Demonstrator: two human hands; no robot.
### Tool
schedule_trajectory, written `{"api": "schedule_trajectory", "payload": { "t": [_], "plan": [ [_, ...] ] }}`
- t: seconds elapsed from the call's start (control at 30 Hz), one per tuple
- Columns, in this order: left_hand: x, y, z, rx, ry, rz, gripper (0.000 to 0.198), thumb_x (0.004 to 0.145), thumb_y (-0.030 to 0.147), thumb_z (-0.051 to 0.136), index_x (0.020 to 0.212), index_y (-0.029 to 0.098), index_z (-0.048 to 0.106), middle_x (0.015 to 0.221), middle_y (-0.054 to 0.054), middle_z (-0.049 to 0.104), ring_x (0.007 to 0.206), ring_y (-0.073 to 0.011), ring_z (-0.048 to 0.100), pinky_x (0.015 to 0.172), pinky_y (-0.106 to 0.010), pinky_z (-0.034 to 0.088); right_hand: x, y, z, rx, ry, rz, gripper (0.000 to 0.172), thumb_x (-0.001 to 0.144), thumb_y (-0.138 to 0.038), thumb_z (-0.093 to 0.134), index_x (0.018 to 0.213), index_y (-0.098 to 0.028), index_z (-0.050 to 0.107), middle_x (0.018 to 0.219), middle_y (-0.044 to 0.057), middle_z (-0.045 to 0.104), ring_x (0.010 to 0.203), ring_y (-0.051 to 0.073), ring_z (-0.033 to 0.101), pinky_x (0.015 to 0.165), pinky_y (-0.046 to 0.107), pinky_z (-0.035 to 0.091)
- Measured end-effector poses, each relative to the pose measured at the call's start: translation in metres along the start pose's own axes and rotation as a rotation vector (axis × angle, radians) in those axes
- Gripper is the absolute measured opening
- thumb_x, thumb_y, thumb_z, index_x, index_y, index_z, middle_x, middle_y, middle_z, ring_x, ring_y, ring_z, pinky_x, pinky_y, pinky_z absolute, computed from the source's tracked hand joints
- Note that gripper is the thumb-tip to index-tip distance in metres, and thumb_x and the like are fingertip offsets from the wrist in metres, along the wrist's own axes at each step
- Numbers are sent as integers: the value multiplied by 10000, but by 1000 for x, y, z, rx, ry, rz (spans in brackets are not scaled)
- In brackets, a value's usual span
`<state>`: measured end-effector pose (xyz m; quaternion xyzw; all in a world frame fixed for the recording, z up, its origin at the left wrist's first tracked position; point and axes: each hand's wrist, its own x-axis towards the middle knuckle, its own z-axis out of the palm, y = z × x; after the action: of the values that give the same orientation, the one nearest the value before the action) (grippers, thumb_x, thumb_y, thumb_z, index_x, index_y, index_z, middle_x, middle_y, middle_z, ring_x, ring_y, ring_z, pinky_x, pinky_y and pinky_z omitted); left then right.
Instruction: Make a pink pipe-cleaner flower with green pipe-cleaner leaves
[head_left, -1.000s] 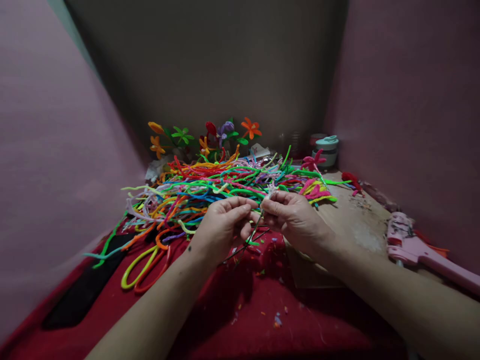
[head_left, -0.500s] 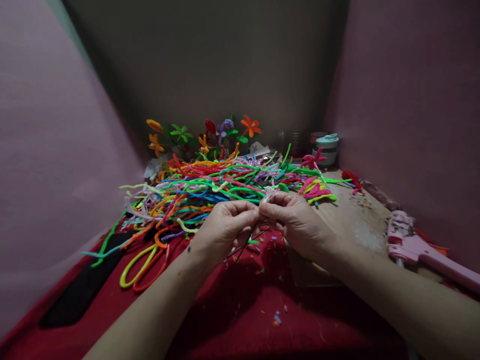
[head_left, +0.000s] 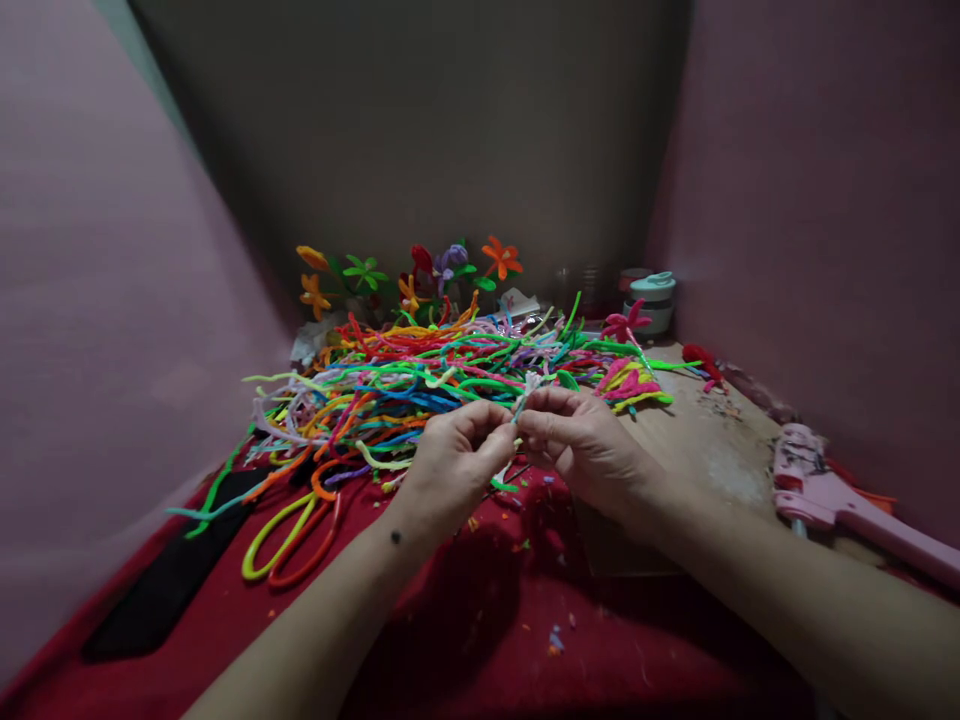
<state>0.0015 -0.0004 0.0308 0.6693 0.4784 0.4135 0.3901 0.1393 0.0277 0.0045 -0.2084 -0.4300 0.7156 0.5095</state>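
Observation:
My left hand (head_left: 461, 450) and my right hand (head_left: 574, 435) meet in a pinch at the middle of the view. Between their fingertips is a thin stem with a small white tuft (head_left: 532, 382) at its top. The fingers of both hands are closed on it, and its lower part is mostly hidden. Just behind the hands lies a large heap of coloured pipe cleaners (head_left: 420, 365). A pink and yellow bundle (head_left: 630, 383) rests to the right of the heap.
Fuzzy flowers (head_left: 409, 270) stand at the back. A lidded cup (head_left: 651, 305) is at the back right. A pink glue gun (head_left: 825, 495) lies right, beside a brown board (head_left: 705, 440). Scissors (head_left: 300, 540) and a black strip (head_left: 157, 590) lie left on the red cloth (head_left: 465, 640).
My left hand has turned slightly and its wrist has shifted right. The white tuft stands a little more to the left, and the dark thin stems below the hands show less.

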Motion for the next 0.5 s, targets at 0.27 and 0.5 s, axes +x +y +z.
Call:
{"api": "schedule_trajectory", "payload": {
  "t": [0.27, 0.5],
  "plan": [
    [3, 1, -4, -151, -56, -85, 207, 732, 298, 584, 616, 130, 549, 539, 43, 417, 476, -48, 310, 453, -181, 259, 1, 1, -2, 115, -33, 81, 91, 611, -161, 700, 684, -159, 646, 593, -26, 562, 560, 80, 513, 585, 231, 409],
    [1, -5, 2, -24, -44, -15, 199, 772, 245, 503, 611, 144, 560, 589, 14, 519, 558, -85, 441, 546, -200, 348, 1, 0, -1, 89, 34, 79, 185, 571, -165, 742, 598, -163, 558, 550, -47, 540, 519, 72, 487, 528, 217, 370]
  ]
}}
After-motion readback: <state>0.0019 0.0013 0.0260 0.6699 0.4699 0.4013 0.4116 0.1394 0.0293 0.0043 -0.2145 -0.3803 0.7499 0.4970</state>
